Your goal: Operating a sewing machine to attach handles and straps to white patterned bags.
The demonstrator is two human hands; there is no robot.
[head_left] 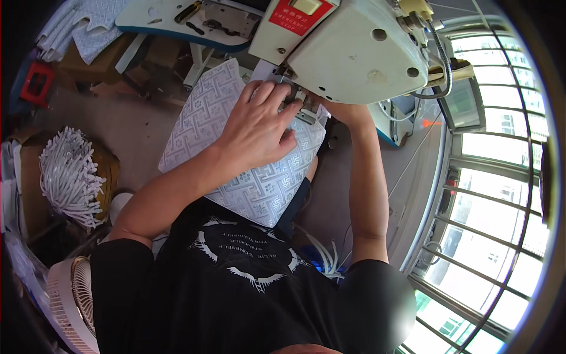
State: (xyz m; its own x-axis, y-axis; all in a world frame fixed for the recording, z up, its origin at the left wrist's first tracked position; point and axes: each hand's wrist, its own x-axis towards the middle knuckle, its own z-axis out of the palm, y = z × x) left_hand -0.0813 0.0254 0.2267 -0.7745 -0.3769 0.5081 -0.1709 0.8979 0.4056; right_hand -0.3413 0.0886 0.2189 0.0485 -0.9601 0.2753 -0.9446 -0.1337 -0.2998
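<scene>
A pale grey-blue patterned fabric piece (265,189) slants from the sewing machine (359,56) down over my lap. My left hand (259,124) rests on top of it beside the machine's metal presser area (303,112). Its fingers are bent and spread, the thumb apart, and they press on the cloth without gripping anything visible. From the other side, my right hand (348,113) reaches in under the machine head. The head covers its fingers, so what they touch is hidden. A white edge of material shows between the two hands.
A blue-edged table (177,32) with scissors-like tools stands at the far left. Rolled patterned fabric (88,23) lies over a cardboard box. On the left are a bundle of white strips (71,177), a red stool (36,84) and a fan (73,301). Barred windows line the right.
</scene>
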